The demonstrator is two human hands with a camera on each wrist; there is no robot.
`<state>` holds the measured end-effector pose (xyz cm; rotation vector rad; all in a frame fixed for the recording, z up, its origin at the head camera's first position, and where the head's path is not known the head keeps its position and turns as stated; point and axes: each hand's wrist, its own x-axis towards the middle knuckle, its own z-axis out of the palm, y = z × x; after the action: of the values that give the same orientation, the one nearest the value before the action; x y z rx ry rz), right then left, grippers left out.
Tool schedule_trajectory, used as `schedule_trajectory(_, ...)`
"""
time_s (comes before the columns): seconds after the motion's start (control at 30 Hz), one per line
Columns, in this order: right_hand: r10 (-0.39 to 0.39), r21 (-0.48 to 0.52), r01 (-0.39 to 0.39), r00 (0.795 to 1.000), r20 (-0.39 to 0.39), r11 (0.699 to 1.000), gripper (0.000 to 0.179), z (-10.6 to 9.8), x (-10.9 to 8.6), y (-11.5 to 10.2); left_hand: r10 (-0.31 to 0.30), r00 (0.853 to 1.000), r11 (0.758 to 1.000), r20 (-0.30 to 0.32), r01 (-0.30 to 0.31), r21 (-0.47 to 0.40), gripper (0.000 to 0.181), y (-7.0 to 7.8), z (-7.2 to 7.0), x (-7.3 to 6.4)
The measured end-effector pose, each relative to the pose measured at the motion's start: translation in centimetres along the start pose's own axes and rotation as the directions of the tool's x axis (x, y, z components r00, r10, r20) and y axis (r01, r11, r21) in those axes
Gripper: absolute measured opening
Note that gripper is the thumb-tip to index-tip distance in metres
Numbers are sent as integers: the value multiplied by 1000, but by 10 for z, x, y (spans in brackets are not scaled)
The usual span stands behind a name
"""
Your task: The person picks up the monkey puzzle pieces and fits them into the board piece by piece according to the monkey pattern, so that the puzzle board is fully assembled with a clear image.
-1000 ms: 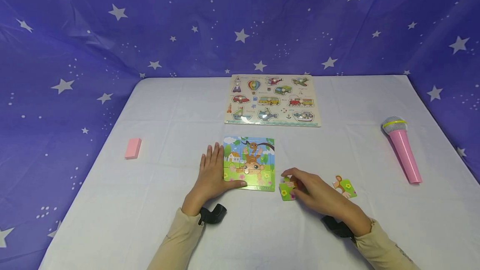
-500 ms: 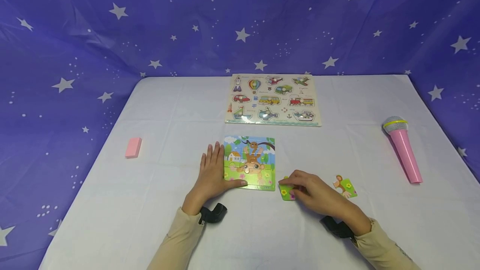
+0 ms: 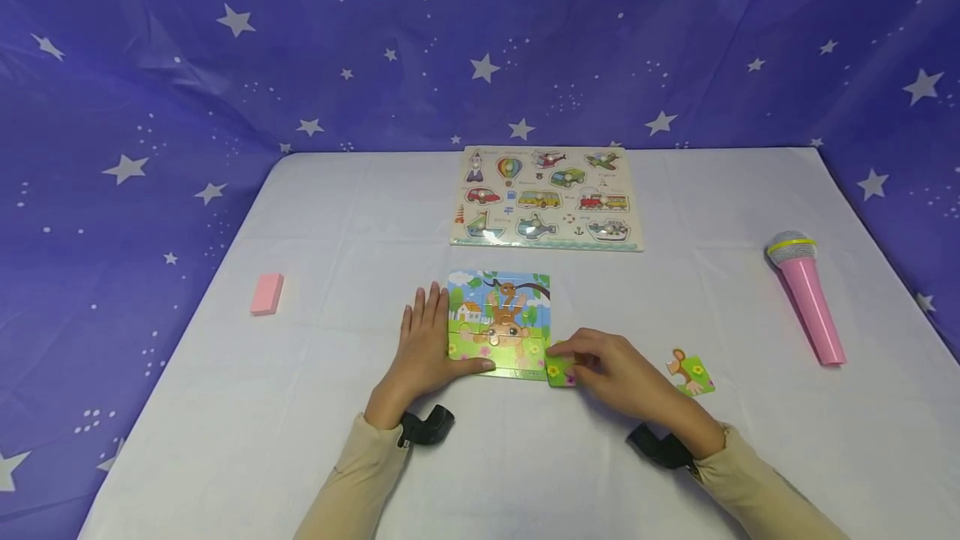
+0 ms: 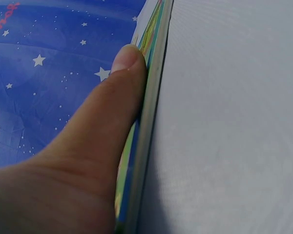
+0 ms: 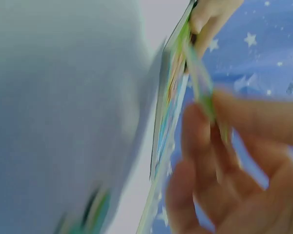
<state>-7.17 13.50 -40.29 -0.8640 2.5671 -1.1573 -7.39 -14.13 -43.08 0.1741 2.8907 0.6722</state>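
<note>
A square jigsaw puzzle (image 3: 498,319) showing an upside-down monkey lies on the table. Along its left edge rests my left hand (image 3: 427,348), fingers straight, its thumb (image 4: 122,83) over the near edge of the puzzle. My right hand (image 3: 618,369) pinches a green puzzle piece (image 3: 559,368) with yellow and pink flowers between thumb and fingertips. That piece overlaps the puzzle's lower right edge in the head view. Seen from the right wrist, the piece (image 5: 199,78) is raised edge-on, blurred, and partly covered by the fingers.
Right of my right hand lies a loose monkey puzzle piece (image 3: 692,372). A wooden vehicle peg board (image 3: 546,198) sits at the back. A pink toy microphone (image 3: 808,298) is on the right, a pink block (image 3: 267,294) on the left. Starry purple cloth (image 3: 375,40) surrounds the white-covered table.
My right hand has taken the green flowered piece off the table and carried it left to the puzzle's right edge. The left hand has stayed in place.
</note>
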Motion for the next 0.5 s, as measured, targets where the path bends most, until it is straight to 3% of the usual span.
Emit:
schedule_trajectory(0.13,80,53,-76,994,-72,996,31,6,15,-8,-4,1000,1000,15,5,-3,124,0,0,0)
schedule_trajectory(0.3,152,125,-140,984,-93,982,23,13,38,-15,-3,1000,1000,22,3,-9,124,-1,0,1)
schedule_trajectory(0.5,164,150,-146,980,-114,978,16,22,65,-23,-4,1000,1000,20,5,-4,124,-1,0,1)
